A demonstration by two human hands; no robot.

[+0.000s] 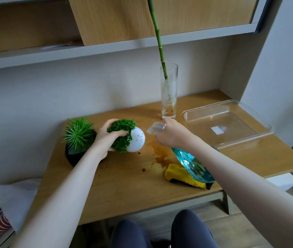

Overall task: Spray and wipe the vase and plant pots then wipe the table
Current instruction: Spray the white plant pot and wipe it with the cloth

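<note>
The left hand (104, 138) is gripping the white plant pot (136, 140) by its moss top, tilting it on its side above the wooden table (124, 185), while the right hand (170, 135) is clasping the spray bottle (192, 163), nozzle just beside the pot. Spraying well likely means turning the pot between bursts. The yellow cloth (181, 174) is lying near for wiping.

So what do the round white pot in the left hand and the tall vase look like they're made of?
Round white pot: smooth and glossy with brown specks, likely glazed ceramic, possibly plastic. Tall clear vase: see-through, the green stem shows inside, probably glass.
</note>
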